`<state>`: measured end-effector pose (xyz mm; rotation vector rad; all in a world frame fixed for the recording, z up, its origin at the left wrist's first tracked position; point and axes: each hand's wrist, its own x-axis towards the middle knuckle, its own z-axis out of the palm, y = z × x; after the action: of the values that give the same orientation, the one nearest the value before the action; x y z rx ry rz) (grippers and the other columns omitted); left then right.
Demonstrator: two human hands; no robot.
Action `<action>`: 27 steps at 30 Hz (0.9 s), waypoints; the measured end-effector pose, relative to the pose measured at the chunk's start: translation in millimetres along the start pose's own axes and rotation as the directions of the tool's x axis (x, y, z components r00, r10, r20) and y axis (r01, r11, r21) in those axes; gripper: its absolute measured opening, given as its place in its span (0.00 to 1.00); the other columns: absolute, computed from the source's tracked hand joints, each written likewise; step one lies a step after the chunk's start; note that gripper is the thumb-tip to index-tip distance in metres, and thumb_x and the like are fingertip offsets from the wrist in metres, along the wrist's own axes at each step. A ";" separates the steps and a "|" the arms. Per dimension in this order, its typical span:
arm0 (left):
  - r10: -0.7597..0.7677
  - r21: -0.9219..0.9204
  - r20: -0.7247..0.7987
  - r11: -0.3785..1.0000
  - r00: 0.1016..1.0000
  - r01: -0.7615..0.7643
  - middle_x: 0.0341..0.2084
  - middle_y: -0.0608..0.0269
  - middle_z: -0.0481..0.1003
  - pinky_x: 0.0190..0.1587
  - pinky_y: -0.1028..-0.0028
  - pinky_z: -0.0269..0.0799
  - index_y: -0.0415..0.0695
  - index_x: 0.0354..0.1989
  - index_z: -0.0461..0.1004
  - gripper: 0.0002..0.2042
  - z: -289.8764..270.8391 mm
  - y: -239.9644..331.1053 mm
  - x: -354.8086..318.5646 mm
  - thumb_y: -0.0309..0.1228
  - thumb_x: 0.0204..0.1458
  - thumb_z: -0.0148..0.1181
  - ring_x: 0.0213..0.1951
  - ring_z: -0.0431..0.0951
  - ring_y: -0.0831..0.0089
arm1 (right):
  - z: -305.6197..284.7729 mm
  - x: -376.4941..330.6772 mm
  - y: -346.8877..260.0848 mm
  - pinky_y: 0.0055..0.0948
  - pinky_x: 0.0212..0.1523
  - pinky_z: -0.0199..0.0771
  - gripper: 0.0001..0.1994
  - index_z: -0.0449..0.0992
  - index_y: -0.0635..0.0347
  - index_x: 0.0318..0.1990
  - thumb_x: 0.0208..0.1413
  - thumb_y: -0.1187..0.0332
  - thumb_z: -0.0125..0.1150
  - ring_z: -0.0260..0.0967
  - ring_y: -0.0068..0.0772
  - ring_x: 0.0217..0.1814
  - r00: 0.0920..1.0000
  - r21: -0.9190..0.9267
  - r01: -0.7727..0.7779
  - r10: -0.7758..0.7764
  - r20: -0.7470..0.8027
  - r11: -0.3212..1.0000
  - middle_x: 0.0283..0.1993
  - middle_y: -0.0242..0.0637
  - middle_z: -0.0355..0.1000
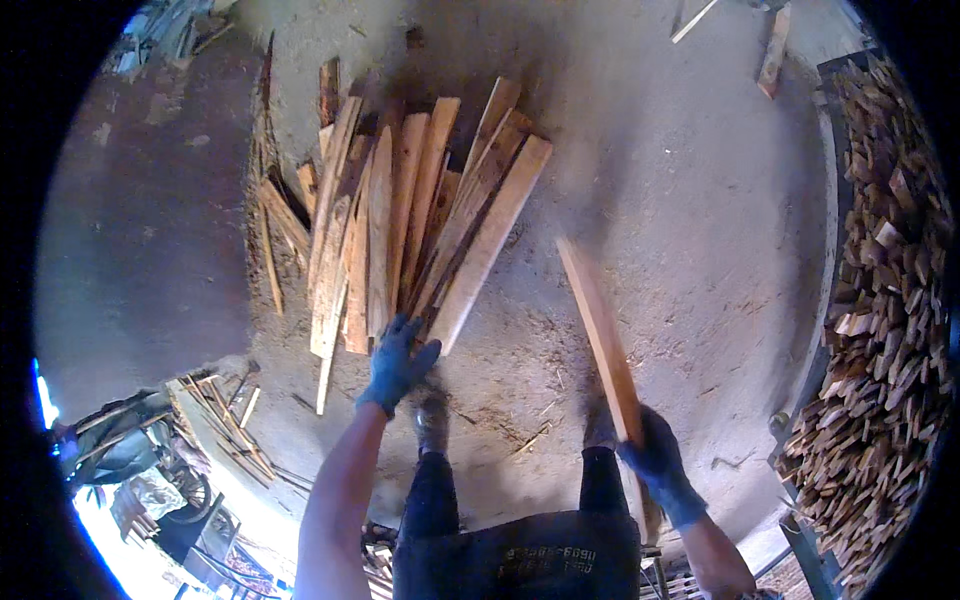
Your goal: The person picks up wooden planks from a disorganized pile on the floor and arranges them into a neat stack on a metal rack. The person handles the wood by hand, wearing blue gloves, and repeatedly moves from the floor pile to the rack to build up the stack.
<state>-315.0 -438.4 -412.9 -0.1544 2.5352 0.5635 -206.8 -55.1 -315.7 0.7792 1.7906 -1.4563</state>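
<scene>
A loose pile of wooden boards (410,200) lies fanned out on the floor ahead of my feet. My left hand (398,365), in a blue-grey glove, reaches to the near ends of these boards with its fingers spread. Whether the fingertips touch the wood I cannot tell. On the right, my gloved right hand (655,455) is closed round the near part of a single long wooden plank (603,345). That plank points away from me, apart from the pile, and its near end is partly hidden by the hand.
A large stack of split wood pieces (885,300) fills the right side behind a metal edge. At the left lies a dark flat sheet (150,220). Thin sticks (228,425) and a wheel (188,495) sit at the lower left. Another board (775,50) lies far right.
</scene>
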 end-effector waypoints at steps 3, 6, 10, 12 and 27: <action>0.031 0.003 0.026 1.000 0.999 -0.031 0.56 0.41 0.59 0.58 0.59 0.57 0.43 0.55 0.64 0.30 -17.4 -2.4 -12.3 0.45 0.44 0.59 0.59 0.58 0.48 | 36.2 56.2 -22.5 0.30 0.50 0.65 0.30 0.61 0.65 0.55 0.44 0.64 0.65 0.62 0.29 0.49 0.975 0.167 0.205 -0.215 0.046 0.964 0.49 0.37 0.65; 0.063 0.081 -0.104 0.995 0.993 -0.055 0.57 0.40 0.57 0.59 0.58 0.55 0.39 0.57 0.60 0.33 -27.8 -19.7 11.8 0.44 0.44 0.59 0.59 0.56 0.47 | 88.5 123.3 -36.5 0.30 0.50 0.64 0.29 0.61 0.65 0.55 0.46 0.67 0.64 0.61 0.27 0.50 0.935 0.254 0.354 -0.344 -0.087 0.900 0.50 0.36 0.64; 0.181 0.193 -0.214 0.971 0.960 -0.140 0.59 0.39 0.53 0.60 0.59 0.51 0.38 0.59 0.56 0.36 -6.5 -37.9 85.1 0.42 0.43 0.61 0.61 0.52 0.46 | 163.8 225.2 -27.1 0.28 0.53 0.62 0.27 0.60 0.63 0.56 0.48 0.71 0.63 0.59 0.28 0.53 0.913 0.459 0.408 -0.344 -0.221 0.789 0.53 0.37 0.63; 0.263 0.273 -0.233 0.942 0.936 -0.196 0.59 0.39 0.52 0.61 0.59 0.49 0.38 0.61 0.52 0.39 16.4 -36.0 114.6 0.43 0.43 0.62 0.61 0.51 0.46 | 192.1 259.6 -12.5 0.27 0.56 0.60 0.28 0.58 0.62 0.57 0.50 0.71 0.62 0.58 0.29 0.56 0.884 0.362 0.460 -0.381 -0.271 0.811 0.55 0.36 0.61; -0.211 -0.522 -0.395 0.852 0.894 -0.029 0.48 0.41 0.61 0.54 0.65 0.60 0.32 0.56 0.56 0.43 78.6 -25.9 132.7 0.41 0.33 0.71 0.52 0.63 0.55 | 203.4 293.5 12.9 0.34 0.53 0.64 0.21 0.64 0.54 0.56 0.55 0.64 0.53 0.62 0.35 0.56 0.958 0.268 0.270 -0.285 0.018 0.925 0.55 0.36 0.65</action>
<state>-384.8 -428.2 -552.5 -0.6692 2.7085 1.2943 -338.6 -244.5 -588.6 0.6204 1.7384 -1.9134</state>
